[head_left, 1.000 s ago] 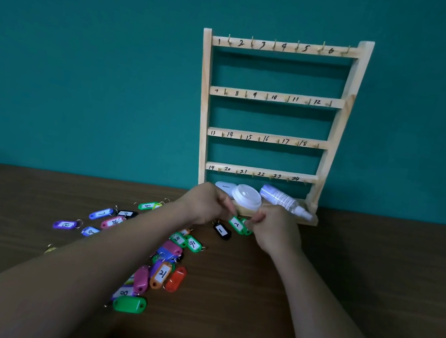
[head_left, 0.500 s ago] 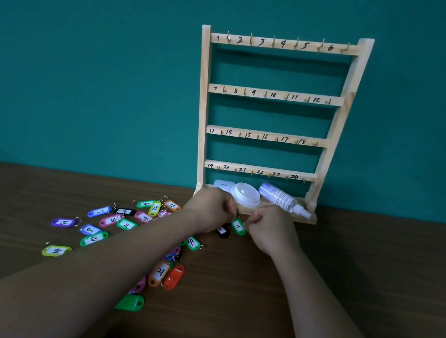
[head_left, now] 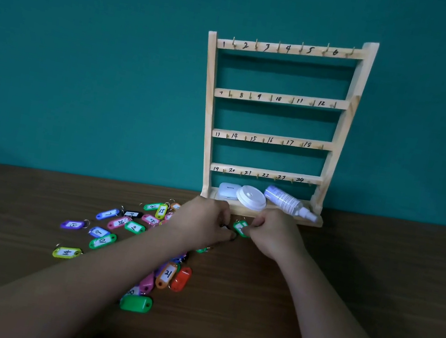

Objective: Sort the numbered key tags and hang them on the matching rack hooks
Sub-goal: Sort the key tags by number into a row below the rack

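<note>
right hand [head_left: 275,235] is pinching the green tag [head_left: 240,228] at its 9 o'clock, rack [head_left: 280,99] dead ahead at 12, left hand [head_left: 202,224] curled tight, can't tell on what

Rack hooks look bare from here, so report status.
Right hand pinches green tag. Left hand curled beside it, grip hidden. Rack hooks bare. Nothing blocking.

A: What stands behind everything?
B: A plain wall [head_left: 87,57], painted in a flat teal colour.
A: And below it?
B: A bench [head_left: 374,282] of dark brown wood. Its grain runs from side to side, and its far edge meets the wall in a straight line.
A: How is the light?
B: Dim and soft. The wall becomes darker toward the corners.
</note>
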`<state>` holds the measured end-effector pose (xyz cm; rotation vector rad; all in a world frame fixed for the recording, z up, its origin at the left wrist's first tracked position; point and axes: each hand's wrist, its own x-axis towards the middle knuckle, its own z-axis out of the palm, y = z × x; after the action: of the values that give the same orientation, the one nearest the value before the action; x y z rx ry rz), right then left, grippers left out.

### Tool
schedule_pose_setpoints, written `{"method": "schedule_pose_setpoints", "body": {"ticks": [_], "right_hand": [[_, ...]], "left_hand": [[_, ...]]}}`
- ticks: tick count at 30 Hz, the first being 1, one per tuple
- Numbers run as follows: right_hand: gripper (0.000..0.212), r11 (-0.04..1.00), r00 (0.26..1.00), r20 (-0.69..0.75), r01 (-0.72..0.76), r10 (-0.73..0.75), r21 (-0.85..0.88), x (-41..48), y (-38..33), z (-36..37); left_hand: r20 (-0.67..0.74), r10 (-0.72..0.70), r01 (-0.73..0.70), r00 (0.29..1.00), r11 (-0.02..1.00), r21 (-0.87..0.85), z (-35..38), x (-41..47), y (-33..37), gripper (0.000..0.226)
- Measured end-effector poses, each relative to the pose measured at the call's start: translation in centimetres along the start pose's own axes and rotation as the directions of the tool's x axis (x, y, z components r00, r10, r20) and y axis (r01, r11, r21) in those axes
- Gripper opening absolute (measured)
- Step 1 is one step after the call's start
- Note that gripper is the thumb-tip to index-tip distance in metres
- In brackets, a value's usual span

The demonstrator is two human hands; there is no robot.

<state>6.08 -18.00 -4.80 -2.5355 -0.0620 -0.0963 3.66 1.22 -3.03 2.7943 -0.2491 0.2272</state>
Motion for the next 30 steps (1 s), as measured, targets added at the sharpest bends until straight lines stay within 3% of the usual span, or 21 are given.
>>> {"method": "schedule_pose_setpoints", "body": {"ticks": [4,10,22,30], "right_hand": [[0.020,0.999,0.999,0.034,0.006,-0.005,-0.039,-0.5,-0.3,-0.1],[0.014,0.995,0.998,-0.024,0.049,-0.051,-0.085,-1.0,-1.0,0.8],[0.038,0.975,0.986,-0.087,0.122,-0.140,-0.188,-1.3,-1.9,1.9],[0.036,0.957,0.983,-0.116,0.111,-0.146,-0.268,-1.2,-2.7,2.5]], "left_hand": [[-0.002,0.020,-0.020,1.000,0.999,0.024,0.9,-0.1,-0.2,0.026],[-0.014,0.053,-0.052,0.999,0.998,0.039,1.4,0.2,-0.1,0.021],[-0.011,0.054,-0.053,0.998,0.997,0.062,1.1,0.2,-0.4,0.020],[-0.011,0.048,-0.047,0.999,0.999,0.026,0.8,0.2,-0.7,0.020]]}}
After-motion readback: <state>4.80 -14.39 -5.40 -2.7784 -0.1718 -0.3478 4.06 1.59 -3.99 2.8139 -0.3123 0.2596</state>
